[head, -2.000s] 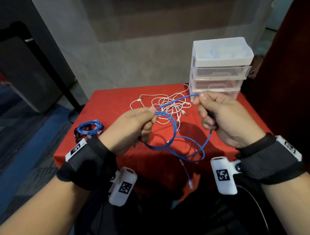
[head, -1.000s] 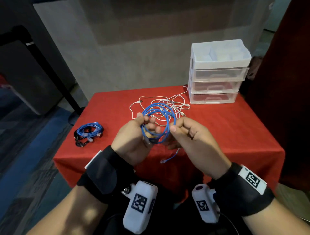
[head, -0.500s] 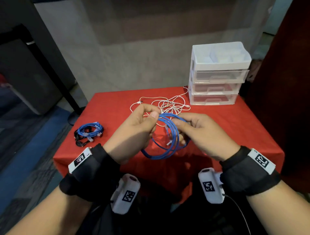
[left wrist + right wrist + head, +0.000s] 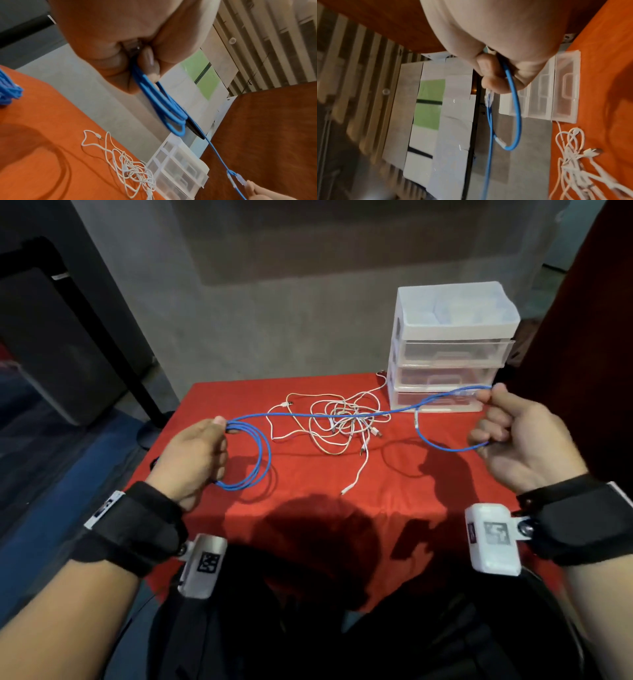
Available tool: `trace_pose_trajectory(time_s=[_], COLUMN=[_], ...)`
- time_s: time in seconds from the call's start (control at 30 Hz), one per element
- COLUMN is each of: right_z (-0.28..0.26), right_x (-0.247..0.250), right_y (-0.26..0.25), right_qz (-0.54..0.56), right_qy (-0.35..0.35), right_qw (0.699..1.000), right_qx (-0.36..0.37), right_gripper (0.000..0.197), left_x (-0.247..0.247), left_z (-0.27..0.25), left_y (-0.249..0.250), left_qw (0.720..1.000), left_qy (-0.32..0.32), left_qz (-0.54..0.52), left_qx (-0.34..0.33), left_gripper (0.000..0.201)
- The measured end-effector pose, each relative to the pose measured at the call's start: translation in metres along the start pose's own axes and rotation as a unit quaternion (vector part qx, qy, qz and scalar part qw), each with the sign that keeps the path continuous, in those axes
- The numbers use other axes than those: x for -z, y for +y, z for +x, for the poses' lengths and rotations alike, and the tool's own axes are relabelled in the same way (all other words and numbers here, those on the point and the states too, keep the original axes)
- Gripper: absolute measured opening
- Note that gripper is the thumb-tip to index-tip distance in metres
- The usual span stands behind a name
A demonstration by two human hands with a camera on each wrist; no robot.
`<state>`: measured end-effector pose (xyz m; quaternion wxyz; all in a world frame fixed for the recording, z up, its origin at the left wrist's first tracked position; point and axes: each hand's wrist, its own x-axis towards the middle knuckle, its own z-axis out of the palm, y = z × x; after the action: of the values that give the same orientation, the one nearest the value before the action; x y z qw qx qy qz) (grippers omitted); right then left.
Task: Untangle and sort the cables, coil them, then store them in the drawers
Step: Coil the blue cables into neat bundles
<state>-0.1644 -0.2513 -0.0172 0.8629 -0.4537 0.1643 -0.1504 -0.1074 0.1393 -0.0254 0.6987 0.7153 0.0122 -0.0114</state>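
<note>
A blue cable (image 4: 325, 415) stretches taut across the red table (image 4: 308, 474) between my hands. My left hand (image 4: 202, 446) pinches several coiled loops of it (image 4: 164, 108) at the left. My right hand (image 4: 507, 433) grips the other end, and a short loop (image 4: 513, 121) with a clear plug hangs from the fist. A tangle of white cables (image 4: 342, 426) lies on the cloth under the blue strand, also in the wrist views (image 4: 130, 170) (image 4: 583, 162). The clear drawer unit (image 4: 448, 350) stands at the table's back right, its drawers pushed in.
A second coil of blue cable (image 4: 8, 90) lies at the table's left, seen only in the left wrist view. A concrete wall rises behind the table. A dark post and stand (image 4: 144, 402) sit on the floor at the left.
My hands were together round the blue coil; they have pulled wide apart. The left keeps the loops, the right has drawn the free end out to the right.
</note>
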Motion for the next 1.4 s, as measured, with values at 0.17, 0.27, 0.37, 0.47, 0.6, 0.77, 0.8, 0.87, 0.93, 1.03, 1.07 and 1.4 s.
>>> trace_pose_trajectory(time_s=[0.17,0.27,0.37,0.47,0.6,0.77,0.8,0.87,0.93,1.03,1.07,1.4], right_z=[0.001,-0.003,-0.014,-0.03,-0.043,-0.048,-0.048,-0.047,-0.046,-0.046,-0.047,-0.022], right_x=[0.005,0.009,0.006,-0.003,-0.014,-0.032,-0.036,-0.044,-0.05,-0.057,-0.058,-0.05], right_y=[0.021,0.029,0.041,0.055,0.078,0.083,0.082,0.081,0.081,0.08,0.078,0.039], right_qz=[-0.262,-0.377,-0.36,-0.419,-0.447,-0.361,-0.342,-0.308,-0.289,-0.273,-0.27,-0.214], right_qy=[-0.045,-0.072,-0.152,-0.224,-0.269,-0.268,-0.27,-0.28,-0.289,-0.284,-0.278,-0.147], right_qw=[0.961,0.917,0.919,0.879,0.853,0.893,0.899,0.909,0.912,0.919,0.922,0.965], right_qx=[0.08,0.11,0.042,0.03,0.014,-0.027,-0.031,-0.032,-0.028,-0.022,-0.016,0.044], right_gripper=[0.025,0.026,0.023,0.022,0.021,0.023,0.023,0.021,0.02,0.021,0.022,0.025], left_x=[0.0,0.003,-0.004,-0.016,-0.04,-0.072,-0.078,-0.087,-0.093,-0.102,-0.103,-0.094], left_z=[0.017,0.021,0.019,0.016,0.006,-0.016,-0.02,-0.028,-0.034,-0.042,-0.044,-0.037], left_y=[-0.006,-0.006,-0.009,-0.013,-0.009,-0.012,-0.015,-0.02,-0.022,-0.021,-0.023,-0.043], left_qw=[0.993,0.985,0.983,0.978,0.954,0.971,0.979,0.983,0.982,0.98,0.979,0.966], left_qy=[0.087,0.129,0.139,0.127,0.037,-0.124,-0.148,-0.173,-0.19,-0.182,-0.169,-0.175], left_qz=[-0.075,-0.113,-0.124,-0.162,-0.283,-0.186,-0.13,-0.048,0.007,0.066,0.081,0.132], left_qx=[0.021,0.023,0.01,0.016,0.089,0.084,0.058,0.023,-0.001,-0.044,-0.079,-0.138], left_gripper=[0.032,0.033,0.032,0.03,0.029,0.033,0.033,0.032,0.036,0.029,0.028,0.033])
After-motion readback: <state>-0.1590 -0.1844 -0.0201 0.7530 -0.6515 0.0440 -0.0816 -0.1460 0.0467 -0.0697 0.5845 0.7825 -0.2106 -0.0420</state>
